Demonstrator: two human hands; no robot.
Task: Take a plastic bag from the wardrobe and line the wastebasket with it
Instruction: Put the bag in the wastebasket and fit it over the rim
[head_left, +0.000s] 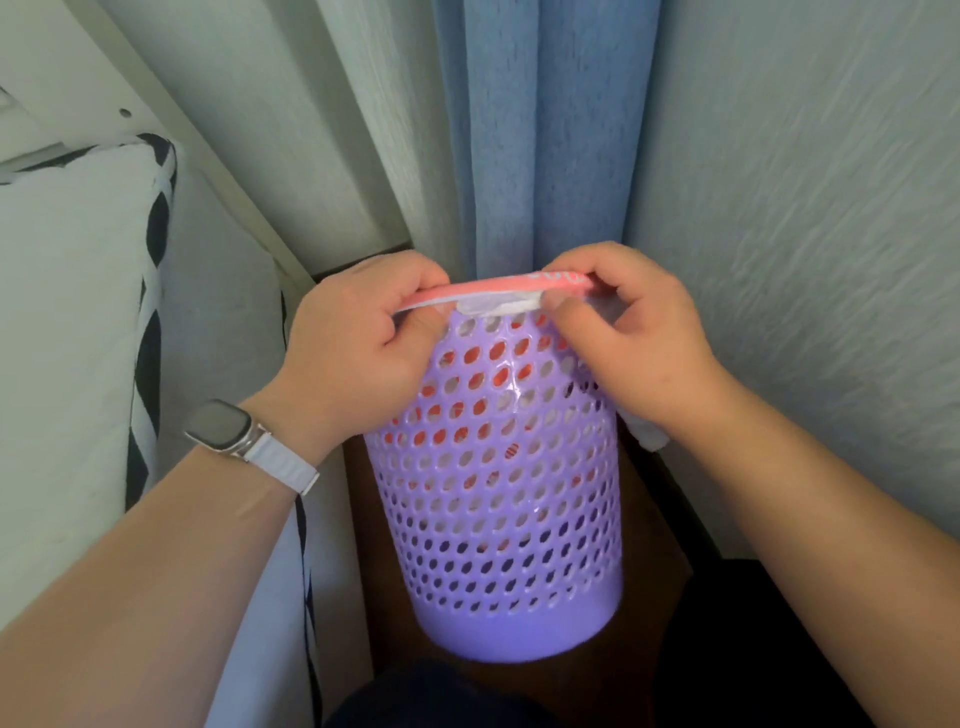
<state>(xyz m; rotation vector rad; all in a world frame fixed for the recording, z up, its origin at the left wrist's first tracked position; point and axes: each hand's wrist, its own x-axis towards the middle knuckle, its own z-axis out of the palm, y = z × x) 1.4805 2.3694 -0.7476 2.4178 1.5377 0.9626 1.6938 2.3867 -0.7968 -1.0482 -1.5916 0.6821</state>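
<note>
At the rim's left side, the edge of the plastic bag (488, 290) is being pinched by the left hand (363, 338), fingers curled round it. Between the hands, the bag's pink mouth is being stretched across the top of the purple wastebasket (498, 519), the rest showing inside through the holes. At the right, the same edge is being gripped by the right hand (628, 338). Even downward tension on both sides is probably being called for, lest the film tear.

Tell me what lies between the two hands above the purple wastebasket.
In the head view, the pink and white edge of the plastic bag stretches from the left hand to the right hand. Both grip it.
</note>
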